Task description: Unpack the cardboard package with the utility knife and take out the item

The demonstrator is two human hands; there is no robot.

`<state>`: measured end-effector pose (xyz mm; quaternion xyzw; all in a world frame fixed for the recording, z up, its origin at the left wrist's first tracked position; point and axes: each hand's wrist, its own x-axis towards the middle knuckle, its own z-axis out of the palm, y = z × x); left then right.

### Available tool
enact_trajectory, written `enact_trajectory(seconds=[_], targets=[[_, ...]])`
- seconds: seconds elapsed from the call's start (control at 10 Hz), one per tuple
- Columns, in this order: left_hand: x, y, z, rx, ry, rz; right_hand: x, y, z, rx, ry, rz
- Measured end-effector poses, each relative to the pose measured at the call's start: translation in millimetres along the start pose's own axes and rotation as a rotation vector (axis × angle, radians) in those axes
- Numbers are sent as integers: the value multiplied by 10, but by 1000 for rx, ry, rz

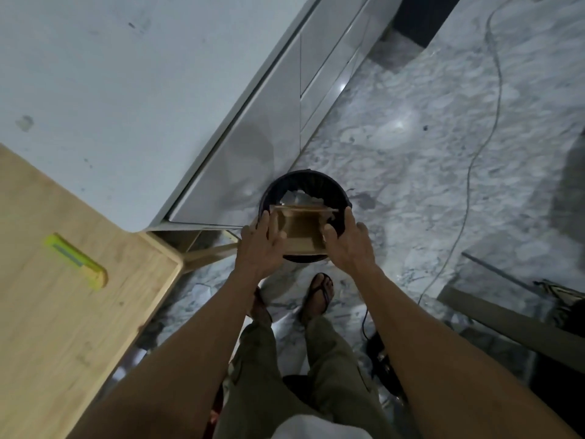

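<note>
Head view: both hands, left (259, 245) and right (348, 242), grip the opened box (300, 231) by its sides, over the bin (329, 188) at twelve o'clock. Likely the discarding step; next, let go. The knife (76, 260) lies on the table (63, 327) at nine o'clock.

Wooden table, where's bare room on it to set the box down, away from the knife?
The table is bare below the knife toward its near end, and along its right edge by the rounded corner. The upper left is crowded by the knife. Both hands, left hand and right hand, hold the box over the bin.
</note>
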<state>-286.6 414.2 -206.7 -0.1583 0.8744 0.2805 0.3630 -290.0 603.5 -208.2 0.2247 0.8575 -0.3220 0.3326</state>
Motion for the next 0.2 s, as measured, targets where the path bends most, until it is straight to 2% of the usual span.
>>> enact_trajectory(seconds=[0.2], targets=[[-350, 96, -145, -89, 101, 35, -280, -167, -207, 83, -13, -36]])
